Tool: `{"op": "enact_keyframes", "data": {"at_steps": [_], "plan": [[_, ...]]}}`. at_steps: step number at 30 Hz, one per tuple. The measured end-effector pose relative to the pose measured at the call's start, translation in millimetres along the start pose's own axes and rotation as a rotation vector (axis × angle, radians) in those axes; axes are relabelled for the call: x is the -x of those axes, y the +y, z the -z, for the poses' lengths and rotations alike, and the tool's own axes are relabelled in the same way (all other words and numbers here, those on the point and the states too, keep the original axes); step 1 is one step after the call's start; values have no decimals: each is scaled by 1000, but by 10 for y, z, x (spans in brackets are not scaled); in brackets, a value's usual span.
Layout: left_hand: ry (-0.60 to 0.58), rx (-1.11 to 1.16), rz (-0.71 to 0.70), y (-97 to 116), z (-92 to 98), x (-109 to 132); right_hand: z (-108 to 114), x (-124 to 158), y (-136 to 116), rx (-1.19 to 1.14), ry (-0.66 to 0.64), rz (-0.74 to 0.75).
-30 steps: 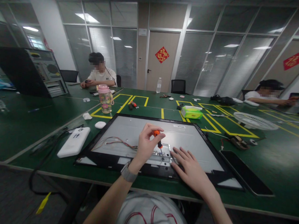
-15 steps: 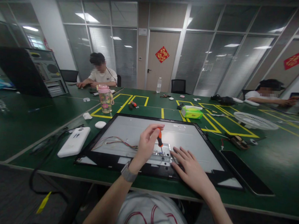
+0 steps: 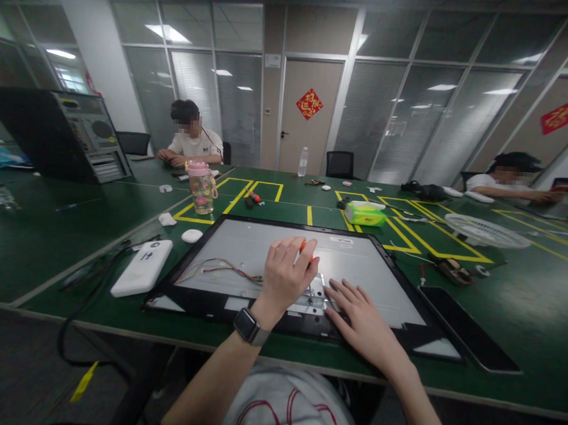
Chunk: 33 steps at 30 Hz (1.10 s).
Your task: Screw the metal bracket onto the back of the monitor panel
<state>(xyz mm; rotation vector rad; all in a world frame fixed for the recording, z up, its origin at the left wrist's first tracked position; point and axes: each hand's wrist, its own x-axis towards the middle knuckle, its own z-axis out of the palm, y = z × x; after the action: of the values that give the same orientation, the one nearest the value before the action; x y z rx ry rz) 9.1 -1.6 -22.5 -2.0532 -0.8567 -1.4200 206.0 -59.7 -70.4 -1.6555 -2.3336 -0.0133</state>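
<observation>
My left hand (image 3: pixel 287 270), with a watch (image 3: pixel 251 326) on its wrist, is closed round the orange handle of a screwdriver (image 3: pixel 304 246). Its fingers hide most of the tool, and the tip cannot be seen. Beneath it lies a flat display panel (image 3: pixel 244 239) with a black frame and a grey back. A small metal bracket (image 3: pixel 318 285) sits near the panel's front edge, just right of the screwdriver hand. My right hand (image 3: pixel 361 316) rests flat with fingers spread, its fingertips at the bracket's right side. Thin coloured wires (image 3: pixel 223 264) run across the panel's left part.
Left of the panel are a white power bank (image 3: pixel 142 269) and a white oval object (image 3: pixel 192 236). A black phone (image 3: pixel 467 327) lies to the right. Behind stand a pink-lidded bottle (image 3: pixel 201 188) and a green tissue pack (image 3: pixel 365 213). Two people sit across the table (image 3: pixel 285 200).
My left hand has turned over the screwdriver, so its back and watch face now show and the handle is mostly covered. My right hand stays where it was.
</observation>
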Motion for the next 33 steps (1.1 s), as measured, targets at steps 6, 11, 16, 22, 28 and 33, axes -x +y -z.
{"op": "enact_keyframes", "data": {"at_steps": [6,11,16,22,28,33], "plan": [[-6,44,-39,18,34,-12,-17,0,7,-2,11,-2],[9,62,-42,17,34,-14,-26,6,11,-4,18,5],[-19,272,50,42,42,-13,-25,11,12,-13,34,8],[-72,881,520,30,31,-56,-16,5,11,3,13,6],[-96,1061,655,-16,39,-90,-14,12,14,-14,24,6],[-146,999,580,-12,78,-124,-4,10,10,-14,17,2]]}}
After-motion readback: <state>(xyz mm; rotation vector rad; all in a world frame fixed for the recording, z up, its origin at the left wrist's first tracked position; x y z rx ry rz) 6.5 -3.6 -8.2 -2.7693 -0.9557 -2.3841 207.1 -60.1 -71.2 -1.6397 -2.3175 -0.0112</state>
